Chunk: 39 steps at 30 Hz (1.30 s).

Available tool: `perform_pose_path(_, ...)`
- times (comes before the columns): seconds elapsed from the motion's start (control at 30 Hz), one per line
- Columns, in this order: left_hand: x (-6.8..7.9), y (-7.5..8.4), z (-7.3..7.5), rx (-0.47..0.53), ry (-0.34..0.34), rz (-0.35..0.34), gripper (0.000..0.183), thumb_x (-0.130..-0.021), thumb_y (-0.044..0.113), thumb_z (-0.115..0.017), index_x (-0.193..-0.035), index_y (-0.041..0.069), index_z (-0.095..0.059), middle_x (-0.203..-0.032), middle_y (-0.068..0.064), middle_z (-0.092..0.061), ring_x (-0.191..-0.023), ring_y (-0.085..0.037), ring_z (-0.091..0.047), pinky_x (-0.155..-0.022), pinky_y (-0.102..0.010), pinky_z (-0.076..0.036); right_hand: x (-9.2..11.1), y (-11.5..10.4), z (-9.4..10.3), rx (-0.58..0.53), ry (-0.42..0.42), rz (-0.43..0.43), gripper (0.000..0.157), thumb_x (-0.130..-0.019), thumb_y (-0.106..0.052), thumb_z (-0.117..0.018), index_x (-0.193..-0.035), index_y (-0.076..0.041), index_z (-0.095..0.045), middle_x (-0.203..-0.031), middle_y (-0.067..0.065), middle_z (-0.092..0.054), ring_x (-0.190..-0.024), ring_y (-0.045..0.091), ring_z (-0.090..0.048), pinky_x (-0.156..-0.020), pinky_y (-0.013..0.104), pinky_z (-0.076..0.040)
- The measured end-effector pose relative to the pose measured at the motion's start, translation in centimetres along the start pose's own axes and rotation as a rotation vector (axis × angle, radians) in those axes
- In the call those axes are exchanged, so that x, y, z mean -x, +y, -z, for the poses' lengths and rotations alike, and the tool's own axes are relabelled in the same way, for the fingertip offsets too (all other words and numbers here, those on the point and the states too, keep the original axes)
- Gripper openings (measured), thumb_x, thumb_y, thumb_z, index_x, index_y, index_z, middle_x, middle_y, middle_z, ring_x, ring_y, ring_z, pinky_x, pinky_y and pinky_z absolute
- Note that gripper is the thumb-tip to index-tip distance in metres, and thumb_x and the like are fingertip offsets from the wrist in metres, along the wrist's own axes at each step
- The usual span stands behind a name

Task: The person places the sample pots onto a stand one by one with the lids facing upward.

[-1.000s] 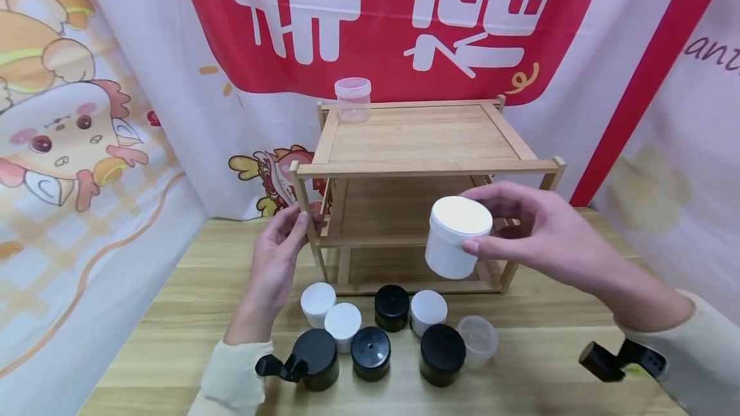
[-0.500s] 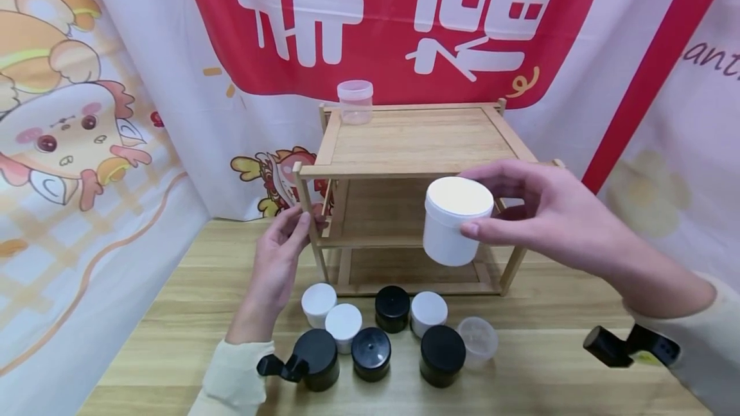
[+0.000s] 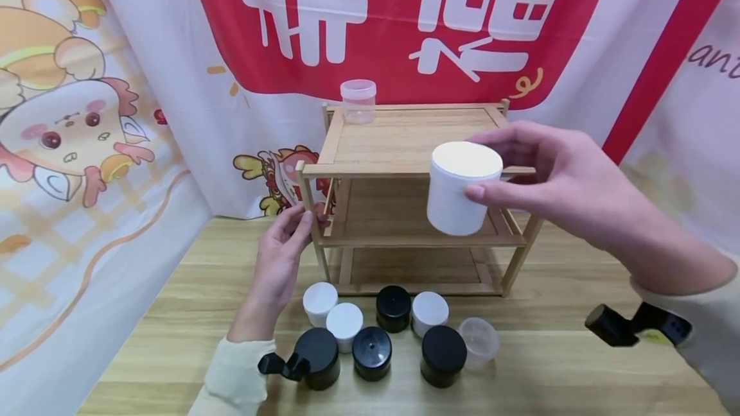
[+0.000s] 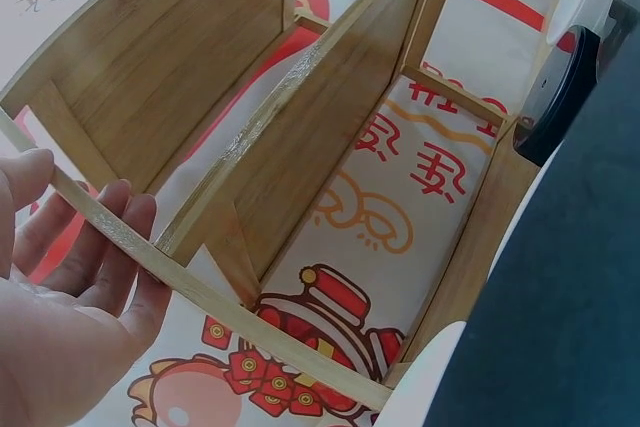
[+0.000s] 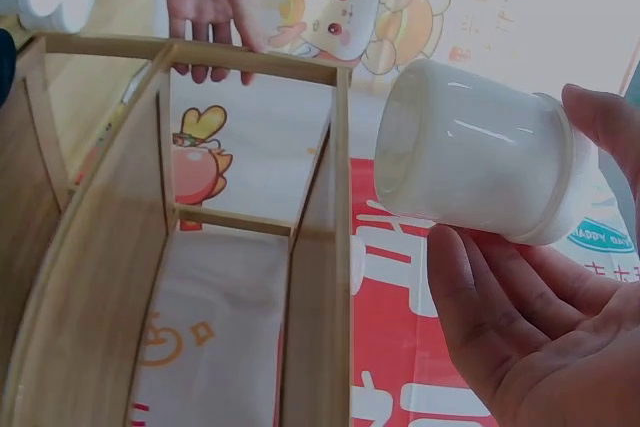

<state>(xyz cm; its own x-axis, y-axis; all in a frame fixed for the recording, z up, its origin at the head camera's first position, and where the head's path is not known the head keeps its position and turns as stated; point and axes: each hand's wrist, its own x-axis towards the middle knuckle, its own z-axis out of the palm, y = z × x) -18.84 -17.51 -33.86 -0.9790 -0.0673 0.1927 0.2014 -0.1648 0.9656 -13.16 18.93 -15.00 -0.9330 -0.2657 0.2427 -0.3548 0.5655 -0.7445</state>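
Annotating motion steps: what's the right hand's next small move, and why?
Probably ease the white jar forward over the top shelf. The right hand holds it near that shelf's front edge in the head view, a clear jar already stands there with bare board beside it, and the left hand grips the rack's post.

red-and-white printed backdrop (image 3: pixel 393 31), cartoon-print cloth (image 3: pixel 63 114) at left, wood-grain tabletop (image 3: pixel 179 313)

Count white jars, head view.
4: held jar in right hand; on table, leftmost white jar, second white jar beside it, third white jar right of rear black jar.
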Motion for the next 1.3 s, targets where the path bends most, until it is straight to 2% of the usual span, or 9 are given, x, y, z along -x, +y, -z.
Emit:
perform_pose_path(0.17,0.1,0.1,0.0,-0.004,0.004,0.014,0.040,-0.113,0.026,-0.058,-0.148,0.008,-0.056,-0.131,0.009,-0.068,-0.128,-0.015,-0.062,-0.114,-0.029,-0.052,-1.3,-1.0,0.6,0.055,0.016,-0.027,0.054,-0.090,-0.049,-0.086,-0.138,-0.035,-0.066,-0.126,-0.004,-0.072,-0.110,0.017,-0.071,-0.084,0.026,-0.061)
perform_pose_path(0.33,0.0,0.1,0.1,-0.014,-0.005,0.015,0.048,-0.113,0.026,-0.058,-0.154,0.002,-0.050,-0.132,0.008,-0.067,-0.128,-0.015,-0.060,-0.113,-0.028,-0.052,-2.8,-1.7,0.5,0.057,-0.002,-0.061,0.060,-0.090,-0.055,-0.085,-0.140,-0.031,-0.064,-0.129,-0.002,-0.074,-0.113,0.017,-0.071,-0.087,0.024,-0.061)
perform_pose_path(0.53,-0.1,0.1,0.2,-0.017,-0.009,0.007,0.042,-0.113,0.027,-0.059,-0.150,0.008,-0.056,-0.133,0.009,-0.070,-0.129,-0.015,-0.062,-0.114,-0.029,-0.051,-4.6,-2.1,-0.3,0.026,-0.063,-0.066,0.065,-0.089,-0.053,-0.086,-0.144,-0.026,-0.062,-0.135,0.003,-0.071,-0.119,0.021,-0.070,-0.086,0.025,-0.064)
perform_pose_path(0.77,-0.1,0.1,0.2,-0.016,-0.003,0.022,0.045,-0.113,0.025,-0.058,-0.152,0.004,-0.053,-0.134,0.007,-0.066,-0.132,-0.016,-0.058,-0.115,-0.028,-0.051,-5.8,-2.4,-0.7,0.016,-0.115,-0.053,0.063,-0.093,-0.047,-0.084,-0.145,-0.019,-0.060,-0.134,0.007,-0.071,-0.116,0.023,-0.073,-0.090,0.031,-0.067)
perform_pose_path(1.07,-0.1,0.3,0.3,-0.043,0.004,0.021,0.041,-0.113,0.028,-0.058,-0.150,0.011,-0.056,-0.135,0.005,-0.064,-0.131,-0.016,-0.058,-0.116,-0.030,-0.050,-7.2,-3.0,-1.0,0.037,-0.152,-0.072,0.078,-0.090,-0.048,-0.086,-0.154,-0.018,-0.053,-0.142,0.010,-0.065,-0.123,0.030,-0.069,-0.096,0.038,-0.066)
perform_pose_path(1.3,-0.1,0.1,0.2,-0.044,-0.009,0.031,0.041,-0.113,0.028,-0.058,-0.150,0.011,-0.056,-0.136,0.004,-0.064,-0.133,-0.018,-0.058,-0.120,-0.034,-0.048,-8.1,-3.2,-1.0,0.040,-0.177,-0.088,0.076,-0.090,-0.047,-0.086,-0.153,-0.016,-0.053,-0.145,0.010,-0.065,-0.125,0.031,-0.068,-0.100,0.040,-0.065)
